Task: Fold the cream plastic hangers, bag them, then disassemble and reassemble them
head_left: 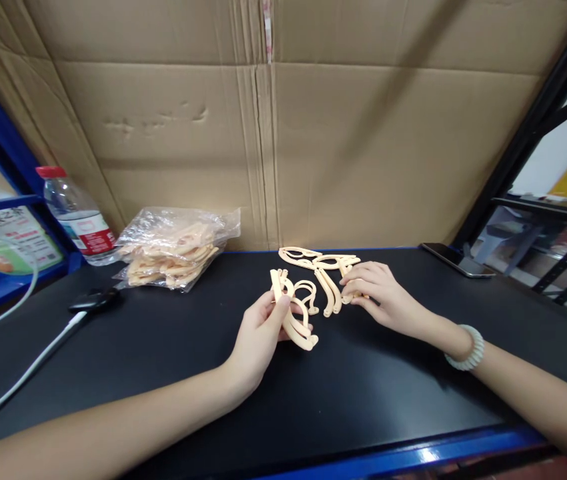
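Note:
Between the thumb and fingers of my left hand (263, 327) is a cream plastic folding hanger (295, 327), its arms folded together and tilted above the black table. Just behind it, a cream hook-shaped part (306, 288) shows. My right hand (381, 297) has its fingers curled over another cream folding hanger (346, 270), which it partly covers; the fingertips pinch it near the table surface. Beside those fingertips lie narrow curved hanger arms (329, 292). Farther back, more cream hanger pieces (298, 256) with looped openings lie flat.
A clear plastic bag (178, 247) full of cream hanger parts sits at the back left, beside a red-capped bottle (83, 223). A black adapter (94, 300) with a white cable (28, 370) is nearer. A phone (456, 260) lies back right. Cardboard (363, 153) walls the back.

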A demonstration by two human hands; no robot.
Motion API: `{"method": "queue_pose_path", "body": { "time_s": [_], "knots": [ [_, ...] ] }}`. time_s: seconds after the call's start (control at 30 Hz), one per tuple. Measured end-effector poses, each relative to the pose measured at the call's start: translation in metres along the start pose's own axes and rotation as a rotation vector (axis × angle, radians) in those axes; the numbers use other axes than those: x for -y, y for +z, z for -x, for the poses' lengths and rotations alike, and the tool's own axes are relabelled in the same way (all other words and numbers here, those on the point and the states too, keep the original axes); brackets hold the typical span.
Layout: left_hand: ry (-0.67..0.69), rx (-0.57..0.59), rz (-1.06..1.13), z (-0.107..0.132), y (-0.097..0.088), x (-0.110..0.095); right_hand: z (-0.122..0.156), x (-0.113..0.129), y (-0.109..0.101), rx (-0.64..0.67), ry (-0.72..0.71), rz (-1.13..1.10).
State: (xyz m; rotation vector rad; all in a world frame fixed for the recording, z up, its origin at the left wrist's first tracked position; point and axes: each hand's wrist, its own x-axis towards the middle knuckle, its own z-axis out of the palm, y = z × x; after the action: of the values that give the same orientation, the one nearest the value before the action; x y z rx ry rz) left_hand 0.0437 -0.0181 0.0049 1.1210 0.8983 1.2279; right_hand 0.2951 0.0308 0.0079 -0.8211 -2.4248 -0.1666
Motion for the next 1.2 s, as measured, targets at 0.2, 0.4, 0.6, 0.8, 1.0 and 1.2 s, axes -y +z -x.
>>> {"method": "queue_pose_path", "body": {
  "time_s": [0.2,0.4,0.6,0.8,1.0,1.2],
  "knots": [
    [-0.006,0.001,0.003,0.0,0.001,0.0,0.002,-0.004,0.012,0.07,0.022,-0.153],
    [0.015,0.027,-0.054,0.0,0.0,0.0,0.001,0.008,0.012,-0.04,0.075,-0.146],
    [0.039,0.074,-0.204,0.0,-0.002,0.003,-0.004,0.053,0.003,-0.026,-0.312,-0.031],
    [0.073,0.084,-0.263,-0.001,-0.002,0.003,-0.004,0.067,0.002,0.136,-0.391,0.107],
    [0.108,0.072,-0.275,0.0,0.001,0.002,-0.004,0.066,0.004,0.18,-0.349,0.067],
    [0.155,0.05,-0.338,-0.002,-0.002,0.002,-0.002,0.066,0.004,0.103,-0.106,-0.244]
  ]
}}
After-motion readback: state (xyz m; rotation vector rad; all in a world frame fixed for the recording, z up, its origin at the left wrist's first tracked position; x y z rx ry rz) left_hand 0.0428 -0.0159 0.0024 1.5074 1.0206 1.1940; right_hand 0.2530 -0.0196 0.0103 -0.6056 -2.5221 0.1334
